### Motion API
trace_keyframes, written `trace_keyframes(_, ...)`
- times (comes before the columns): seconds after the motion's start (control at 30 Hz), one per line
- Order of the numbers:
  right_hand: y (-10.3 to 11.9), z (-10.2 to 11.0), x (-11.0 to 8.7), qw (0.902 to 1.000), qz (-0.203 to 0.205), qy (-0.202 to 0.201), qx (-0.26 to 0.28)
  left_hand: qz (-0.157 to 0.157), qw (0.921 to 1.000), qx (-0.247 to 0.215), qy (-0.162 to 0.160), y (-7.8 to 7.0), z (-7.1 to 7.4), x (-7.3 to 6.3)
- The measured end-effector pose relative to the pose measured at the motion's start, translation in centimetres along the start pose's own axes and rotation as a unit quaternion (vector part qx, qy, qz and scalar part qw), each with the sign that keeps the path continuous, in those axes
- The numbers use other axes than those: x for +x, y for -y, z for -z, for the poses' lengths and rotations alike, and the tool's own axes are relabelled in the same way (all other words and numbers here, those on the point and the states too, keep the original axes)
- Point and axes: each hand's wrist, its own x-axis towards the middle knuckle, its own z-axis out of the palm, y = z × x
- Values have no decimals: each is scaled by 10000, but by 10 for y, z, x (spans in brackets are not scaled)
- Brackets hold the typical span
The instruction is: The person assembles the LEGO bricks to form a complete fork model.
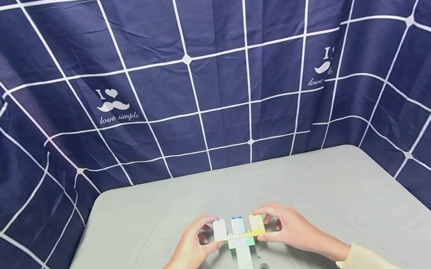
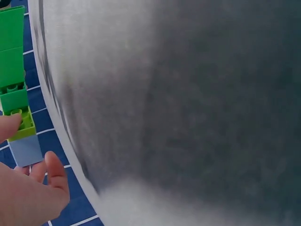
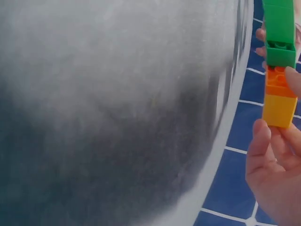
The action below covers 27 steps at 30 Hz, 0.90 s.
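Note:
A fork-shaped build of toy building bricks [image 1: 246,267] is held between my two hands, its green stem pointing toward me. Three prongs stand at its far end: a pale block at left, a blue-tinged block [image 1: 238,227] in the middle, a yellow brick [image 1: 257,223] at right. My left hand [image 1: 192,249] pinches the left prong, which the left wrist view shows as a light blue brick [image 2: 26,150] under a lime brick [image 2: 27,126]. With thumb and fingers, my right hand [image 1: 291,230] grips the right prong, where an orange brick [image 3: 277,84] joins the yellow one.
A grey table [image 1: 147,212] with rounded far corners lies beneath the hands. A small dark spot [image 1: 264,268] marks its surface beside the stem. Navy curtains [image 1: 161,91] with white grid lines enclose the back and both sides.

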Motion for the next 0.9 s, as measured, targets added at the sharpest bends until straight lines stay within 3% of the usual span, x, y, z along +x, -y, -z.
trace_keyframes(0.17, -2, 0, -1, 9979, -407, 396, 320, 207, 9992, 320, 148, 3, -3, 1)
trace_keyframes(0.5, -4, -3, 4, 9895, -1022, 901, 475, 353, 9978, 488, 278, 4, -5, -1)
trace_keyframes(0.7, -6, -3, 4, 9868, -1120, 1029, 556, 143, 9961, 827, 275, 5, -7, -3)
trace_keyframes(0.9, -5, -2, 3, 9848, -1138, 1149, 637, -285, 9825, 1800, 392, 6, -6, -6)
